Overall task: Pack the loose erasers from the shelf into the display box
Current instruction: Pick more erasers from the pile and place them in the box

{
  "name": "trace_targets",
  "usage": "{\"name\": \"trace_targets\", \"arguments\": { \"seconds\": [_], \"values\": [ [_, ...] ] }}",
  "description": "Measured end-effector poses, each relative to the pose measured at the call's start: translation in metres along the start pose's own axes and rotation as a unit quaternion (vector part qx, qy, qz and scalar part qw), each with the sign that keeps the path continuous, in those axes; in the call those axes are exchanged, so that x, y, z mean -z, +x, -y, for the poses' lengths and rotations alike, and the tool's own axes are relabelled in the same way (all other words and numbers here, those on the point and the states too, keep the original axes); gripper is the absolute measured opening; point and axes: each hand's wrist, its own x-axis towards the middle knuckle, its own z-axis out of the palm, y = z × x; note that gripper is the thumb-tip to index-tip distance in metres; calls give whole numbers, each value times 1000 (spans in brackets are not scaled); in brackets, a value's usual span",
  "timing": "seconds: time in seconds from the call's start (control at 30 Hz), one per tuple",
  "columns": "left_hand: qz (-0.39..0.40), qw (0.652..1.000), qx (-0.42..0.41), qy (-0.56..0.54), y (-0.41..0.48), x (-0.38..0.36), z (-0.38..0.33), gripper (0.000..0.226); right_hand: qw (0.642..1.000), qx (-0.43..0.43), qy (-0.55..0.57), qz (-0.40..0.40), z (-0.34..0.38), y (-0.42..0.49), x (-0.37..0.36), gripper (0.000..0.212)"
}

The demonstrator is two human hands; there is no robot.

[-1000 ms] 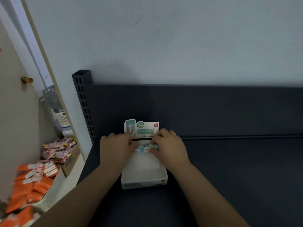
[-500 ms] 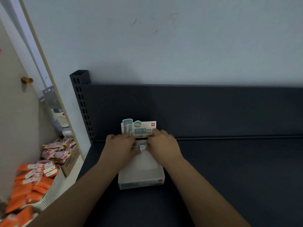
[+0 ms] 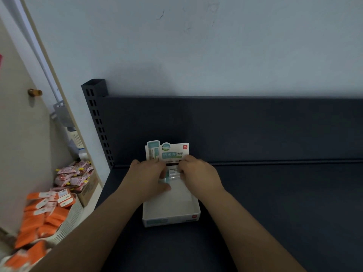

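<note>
1. Now the white display box [image 3: 170, 218] sits on the dark shelf [image 3: 275, 203], its printed header card [image 3: 172, 152] upright at the back.
2. Both hands meet over the rear of the box, just in front of the card.
3. The left hand [image 3: 145, 177] and right hand [image 3: 198, 173] have their fingers curled in, pinching a small cluster of wrapped erasers [image 3: 173, 172] between them.
4. Left of the shelf, orange packets [image 3: 49, 214] fill a white basket [image 3: 68, 222], with pink packets [image 3: 74, 175] behind.

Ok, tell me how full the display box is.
Mostly empty: the display box shows bare white floor, with wrapped erasers only at its back end.
</note>
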Motion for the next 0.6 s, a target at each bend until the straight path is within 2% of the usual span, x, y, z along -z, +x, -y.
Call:
{"name": "trace_targets", "arguments": {
  "seconds": [0.2,0.33,0.47,0.6],
  "values": [
    [-4,998,-34,43,0,-1,-4,11,1000,-6,3,4,-2,1,-1,17],
    [-24,998,-36,44,1,-2,-4,18,1000,-6,6,8,-1,1,0,17],
    [-26,995,-42,81,1,-3,-6,18,1000,-1,-2,7,0,0,0,14],
    [-61,992,-26,104,-2,-5,-4,17,1000,6,-3,10,1,-1,2,13]
  ]
}}
